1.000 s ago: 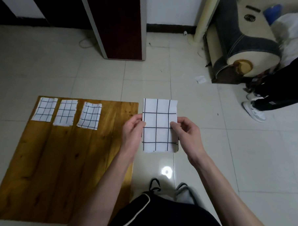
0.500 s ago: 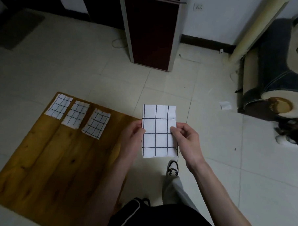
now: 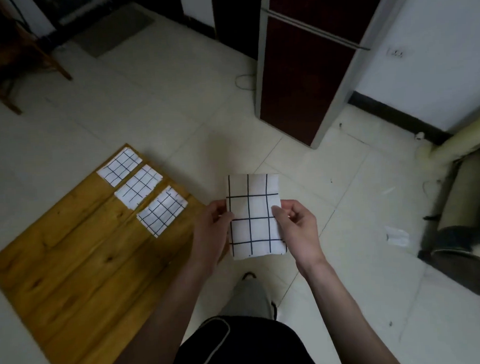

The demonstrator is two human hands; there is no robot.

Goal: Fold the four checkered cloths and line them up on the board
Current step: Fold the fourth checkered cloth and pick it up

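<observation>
I hold a folded white cloth with black grid lines [image 3: 253,208] upright in the air, right of the wooden board [image 3: 80,271]. My left hand [image 3: 212,232] pinches its left edge and my right hand [image 3: 297,229] pinches its right edge. Three folded checkered cloths lie in a row along the board's far edge: the first cloth [image 3: 120,166], the second cloth [image 3: 138,186] and the third cloth [image 3: 162,210]. The held cloth hangs just past the board's near right corner, over the tiled floor.
A dark red cabinet [image 3: 297,69] stands on the floor ahead. A wooden chair [image 3: 13,62] is at the far left and a padded seat [image 3: 460,213] at the right. A scrap of paper [image 3: 398,237] lies on the tiles. My legs and a shoe [image 3: 248,276] are below the hands.
The view has swung left and the board with its three cloths now looks turned clockwise. My hands still hold the fourth cloth the same way, in the middle of the view.
</observation>
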